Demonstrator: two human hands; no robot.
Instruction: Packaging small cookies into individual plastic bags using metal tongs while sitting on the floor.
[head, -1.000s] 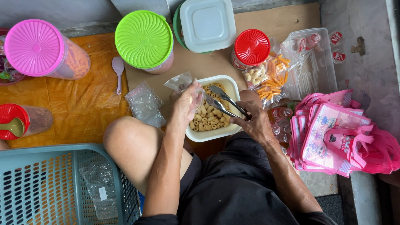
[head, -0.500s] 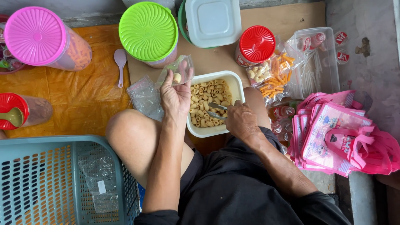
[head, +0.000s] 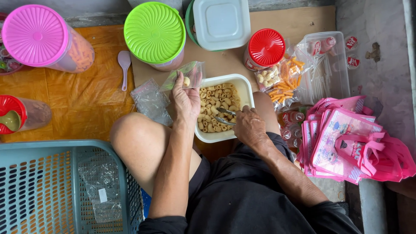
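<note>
Head view | left hand (head: pixel 185 99) now lifts clear bag (head: pixel 184 78) at frame centre, pinched | right hand (head: pixel 249 126) grips tongs (head: pixel 225 117), lowered into snack tub (head: pixel 222 108)

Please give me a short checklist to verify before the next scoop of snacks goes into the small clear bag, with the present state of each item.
1. Left hand holds the small clear bag up over the table: ok.
2. Bag mouth is open wide enough: cannot tell; the plastic looks crumpled.
3. Bag already has snacks inside: ok, one or two pale pieces show.
4. Right hand grips the metal tongs, with their tips down in the snacks: ok.
5. White tub has enough ring snacks: ok, the bottom is covered.
6. Spare bags lie within reach, beside the left wrist: ok.
</note>
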